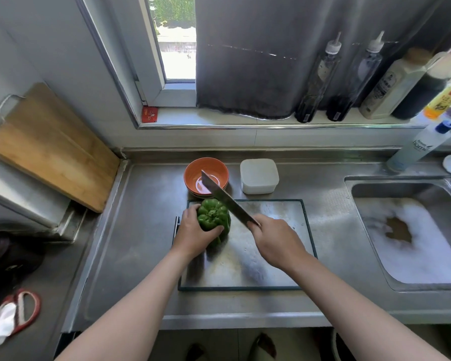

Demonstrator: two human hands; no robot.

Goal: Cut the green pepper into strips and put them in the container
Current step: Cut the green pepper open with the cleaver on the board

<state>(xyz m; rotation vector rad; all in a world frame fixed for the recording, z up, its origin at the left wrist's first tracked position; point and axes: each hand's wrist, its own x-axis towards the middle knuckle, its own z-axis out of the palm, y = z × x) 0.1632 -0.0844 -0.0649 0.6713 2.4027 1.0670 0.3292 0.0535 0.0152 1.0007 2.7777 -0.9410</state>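
A whole green pepper (213,216) lies at the far left of the steel cutting board (276,259). My left hand (197,234) grips the pepper from its left and near side, thumb curled across the front. My right hand (276,242) grips the handle of a cleaver (225,198). Its blade slants up and to the far left over the pepper's right side, with the tip above the orange bowl (193,173). A white lidded container (259,175) stands right of the bowl, just beyond the board.
A wooden cutting board (50,147) leans on the wall at the left. The sink (414,238) at the right holds foamy water. Several bottles (349,79) line the windowsill, and a dish-soap bottle (419,147) stands behind the sink.
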